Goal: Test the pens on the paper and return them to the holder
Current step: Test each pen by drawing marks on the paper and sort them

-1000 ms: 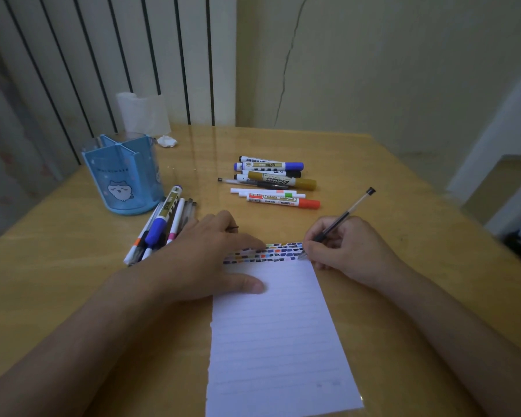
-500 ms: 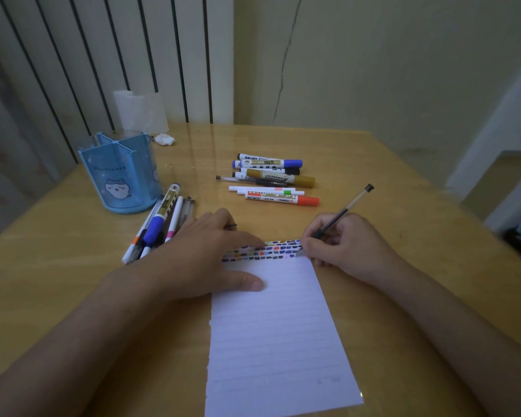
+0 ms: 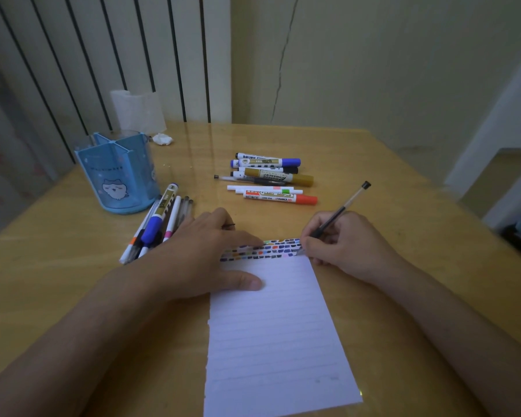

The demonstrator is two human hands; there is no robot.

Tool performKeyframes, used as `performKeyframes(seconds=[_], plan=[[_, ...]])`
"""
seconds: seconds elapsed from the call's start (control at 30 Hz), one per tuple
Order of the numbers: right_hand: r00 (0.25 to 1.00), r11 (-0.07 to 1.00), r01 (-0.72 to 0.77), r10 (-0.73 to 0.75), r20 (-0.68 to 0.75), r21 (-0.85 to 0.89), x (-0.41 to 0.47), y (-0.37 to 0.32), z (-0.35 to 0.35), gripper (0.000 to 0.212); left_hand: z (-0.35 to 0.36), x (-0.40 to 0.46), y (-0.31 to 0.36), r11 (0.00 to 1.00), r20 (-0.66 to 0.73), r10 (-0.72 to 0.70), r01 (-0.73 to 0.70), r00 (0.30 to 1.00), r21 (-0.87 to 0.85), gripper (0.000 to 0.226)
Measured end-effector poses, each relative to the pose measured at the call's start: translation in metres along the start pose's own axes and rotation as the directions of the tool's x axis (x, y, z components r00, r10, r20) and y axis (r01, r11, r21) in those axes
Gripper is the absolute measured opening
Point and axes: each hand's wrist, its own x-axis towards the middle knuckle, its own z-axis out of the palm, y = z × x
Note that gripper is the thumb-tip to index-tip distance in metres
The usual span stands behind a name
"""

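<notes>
Our right hand (image 3: 348, 245) pinches a black pen (image 3: 340, 210), its tip at the top right corner of the lined paper (image 3: 277, 341), while our left hand (image 3: 205, 254) lies flat on the sheet, fingers straight. The blue holder (image 3: 119, 176) stands at far left, with loose pens (image 3: 160, 224) just beside it and markers (image 3: 271, 179) farther back on the table (image 3: 373, 176).

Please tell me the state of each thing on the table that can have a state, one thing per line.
Holder: upright, no pens visible inside.
Paper: flat, colour marks along its far edge.
Black pen: gripped, tip at the paper's far right corner.
Left hand: flat, pressing the paper.
Right hand: holding the pen.
Red marker: capped, lying down.
Tissue: crumpled.
</notes>
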Motion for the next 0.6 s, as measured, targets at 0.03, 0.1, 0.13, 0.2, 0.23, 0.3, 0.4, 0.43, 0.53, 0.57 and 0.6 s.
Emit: performKeyframes(seconds=[0.03, 0.1, 0.13, 0.2, 0.23, 0.3, 0.4, 0.43, 0.53, 0.57, 0.6], plan=[[1.0, 1.0, 0.003, -0.003, 0.004, 0.006, -0.0004, 0.0001, 0.0002, 0.015, 0.0, 0.0, 0.0001, 1.0, 0.0, 0.0, 0.0, 1.0, 0.0, 0.079], [1.0, 1.0, 0.008, -0.008, 0.009, 0.009, -0.0007, 0.0001, 0.0006, 0.015, 0.0004, 0.0, 0.0, 1.0, -0.001, 0.0, 0.0, 1.0, 0.002, 0.076], [1.0, 1.0, 0.004, -0.004, 0.006, 0.004, -0.0006, 0.0, 0.0004, 0.014, 0.0006, -0.0003, 0.0, 1.0, -0.002, 0.001, -0.001, 1.0, 0.0, 0.075], [1.0, 1.0, -0.006, 0.006, -0.004, 0.0, -0.0004, -0.0002, 0.0, 0.015, 0.0009, -0.0003, -0.0005, 1.0, -0.006, 0.007, -0.007, 1.0, 0.002, 0.073], [1.0, 1.0, -0.005, 0.005, -0.002, 0.006, -0.0007, -0.0003, -0.0001, 0.015, 0.0008, -0.0003, -0.0005, 1.0, -0.007, 0.01, -0.01, 1.0, 0.004, 0.073], [1.0, 1.0, 0.006, -0.006, 0.009, 0.015, -0.001, -0.0002, 0.0003, 0.015, 0.0005, -0.0003, -0.0003, 1.0, -0.005, 0.01, -0.01, 1.0, 0.004, 0.073], [1.0, 1.0, 0.003, -0.003, 0.005, -0.001, -0.0003, -0.0001, 0.0002, 0.013, 0.0005, -0.001, -0.0007, 1.0, -0.009, 0.013, -0.013, 1.0, -0.001, 0.073], [1.0, 1.0, -0.002, 0.002, -0.002, -0.005, 0.0, -0.0001, 0.0001, 0.013, 0.0006, -0.001, -0.0009, 1.0, -0.015, 0.016, -0.016, 1.0, -0.004, 0.073], [1.0, 1.0, 0.008, -0.008, -0.002, 0.009, -0.001, 0.0, 0.0007, 0.016, 0.0007, -0.0007, -0.0006, 1.0, -0.018, 0.019, -0.019, 1.0, 0.0, 0.073], [1.0, 1.0, 0.011, -0.011, 0.002, 0.011, -0.0012, 0.0001, 0.0008, 0.016, 0.0008, -0.0003, -0.0005, 1.0, -0.014, 0.015, -0.015, 1.0, 0.0, 0.073], [1.0, 1.0, 0.01, -0.01, 0.003, 0.008, -0.0011, 0.0001, 0.0005, 0.016, 0.0008, -0.0002, -0.0005, 1.0, -0.012, 0.012, -0.012, 1.0, -0.002, 0.073]])
